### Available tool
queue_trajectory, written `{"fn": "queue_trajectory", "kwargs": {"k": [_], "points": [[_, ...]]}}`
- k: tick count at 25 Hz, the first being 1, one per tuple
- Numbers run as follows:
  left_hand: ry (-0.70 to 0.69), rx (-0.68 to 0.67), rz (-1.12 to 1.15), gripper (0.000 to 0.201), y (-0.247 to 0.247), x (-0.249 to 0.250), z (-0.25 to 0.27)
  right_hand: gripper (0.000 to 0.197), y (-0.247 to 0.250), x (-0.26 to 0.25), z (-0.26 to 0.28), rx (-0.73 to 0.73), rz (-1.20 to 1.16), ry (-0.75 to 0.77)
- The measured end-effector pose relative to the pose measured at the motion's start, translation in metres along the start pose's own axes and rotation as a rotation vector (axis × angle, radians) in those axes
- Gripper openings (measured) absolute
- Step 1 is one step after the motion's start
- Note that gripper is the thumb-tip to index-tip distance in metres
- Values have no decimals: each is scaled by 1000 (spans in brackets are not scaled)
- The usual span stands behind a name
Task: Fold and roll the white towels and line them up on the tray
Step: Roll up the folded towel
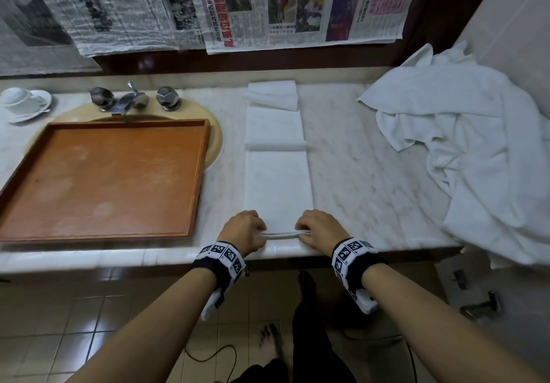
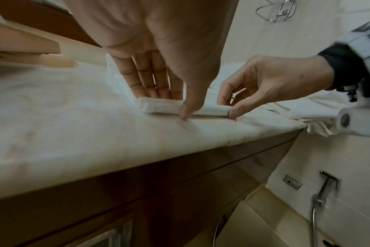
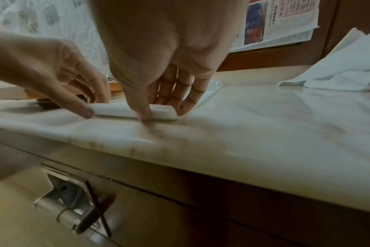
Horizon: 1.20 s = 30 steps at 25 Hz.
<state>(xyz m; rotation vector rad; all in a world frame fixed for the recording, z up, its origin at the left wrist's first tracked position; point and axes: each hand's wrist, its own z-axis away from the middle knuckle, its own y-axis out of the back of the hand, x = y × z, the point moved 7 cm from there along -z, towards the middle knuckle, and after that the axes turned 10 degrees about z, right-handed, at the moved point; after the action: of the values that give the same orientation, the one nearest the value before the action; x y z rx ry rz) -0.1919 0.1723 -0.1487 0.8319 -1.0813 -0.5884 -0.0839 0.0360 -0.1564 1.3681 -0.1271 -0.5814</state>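
A white towel (image 1: 278, 186), folded into a narrow strip, lies on the marble counter and runs away from me. Its near end is turned up into a thin roll (image 2: 209, 111) (image 3: 116, 110). My left hand (image 1: 256, 231) (image 2: 173, 105) pinches the roll's left part, thumb in front and fingers behind. My right hand (image 1: 306, 231) (image 3: 158, 107) pinches the right part the same way. The orange-brown tray (image 1: 104, 174) sits to the left over the sink, with nothing on it. A heap of loose white towels (image 1: 461, 144) fills the counter's right end.
More folded white cloth (image 1: 272, 95) lies at the strip's far end by the wall. A tap (image 1: 131, 100) and a cup on a saucer (image 1: 20, 101) stand behind the tray. Newspaper (image 1: 268, 4) covers the wall. The counter's front edge (image 1: 178, 259) runs just below my wrists.
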Motion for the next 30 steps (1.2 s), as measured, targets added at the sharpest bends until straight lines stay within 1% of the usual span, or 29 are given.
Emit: {"fn": "queue_trajectory", "kwargs": {"k": [2,5,7,9,11,14,17,20,22,25,26,28,30], "points": [[-4,35,-1,25,1,-2,3,20,0,4,3,28,-10,-28],[-49,43,28,23,2,-5,7,20,0,8,8,65,-32,-65],[-64,34,31,23,2,-6,7,20,0,8,9,51,-46,-78],[-52,14,48,23,2,-9,4,20,-1,10,6,7,-55,-107],[-18,10,77,21,3,-12,1,19,1,13,4,-22,-74,-149],[27,43,100,16,10,-16,-5,12,6,18,1,-16,-138,-224],[95,69,96,15,13,-17,-9,5,10,19,-2,-19,-159,-263],[193,78,126,13,17,-22,-14,7,13,18,-6,-31,-134,-306],[228,69,98,11,20,-22,-16,9,13,15,-6,-54,-35,-308],[197,73,-24,7,24,-14,-17,10,14,10,-7,-6,103,-259],[192,61,-59,11,22,-11,-17,11,14,8,-8,11,120,-230],[180,28,-129,19,14,-8,-15,18,10,2,-11,-4,151,-169],[157,33,-175,18,9,-4,-10,21,7,-4,-11,-24,181,-145]]}}
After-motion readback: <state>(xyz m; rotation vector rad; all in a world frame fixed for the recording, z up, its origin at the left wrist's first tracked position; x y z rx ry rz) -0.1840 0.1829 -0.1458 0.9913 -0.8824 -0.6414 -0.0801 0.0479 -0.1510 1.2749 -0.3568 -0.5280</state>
